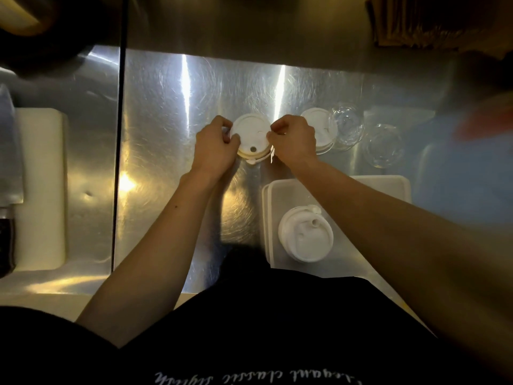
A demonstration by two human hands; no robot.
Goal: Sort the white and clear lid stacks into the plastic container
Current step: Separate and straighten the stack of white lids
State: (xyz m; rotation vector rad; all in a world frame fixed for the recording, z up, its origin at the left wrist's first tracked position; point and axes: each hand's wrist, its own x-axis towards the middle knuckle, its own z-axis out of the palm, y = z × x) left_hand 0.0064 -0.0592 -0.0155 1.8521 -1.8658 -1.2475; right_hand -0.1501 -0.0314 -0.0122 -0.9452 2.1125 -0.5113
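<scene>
A brushed steel counter (172,140) fills the view, scuffed with fine swirl marks and streaked by bright reflections. A dark vertical seam (119,151) splits it left of centre, and a steel backsplash (249,23) rises at the far edge. The light is dim and warm.

At the left lies a white board (41,187) with a knife (9,151) along its outer side. At the far right a blurred blue and red shape (477,162) cannot be made out. A dark bundle (433,20) sits at the top right.

Mid-counter stands a white lid stack (251,137). The left hand (215,145) grips its left rim, fingers curled around the edge. The right hand (294,138) pinches its right rim, fingers clenched on it, with a small white tab just below. Both hands hold the same stack, which appears to rest on the counter.

Just right of the right hand is a second white stack (323,126), partly hidden by that hand. Beside it, touching or nearly so, stand two clear lid stacks (348,126) and (384,147), hard to read against the steel.

Nearer the person sits the container (266,218), a shallow translucent tray. A third white stack (305,234) lies inside it toward the left wall. The right forearm (388,218) crosses over the container's far right part and hides it. The person's dark apron (263,329) covers the counter's near edge.
</scene>
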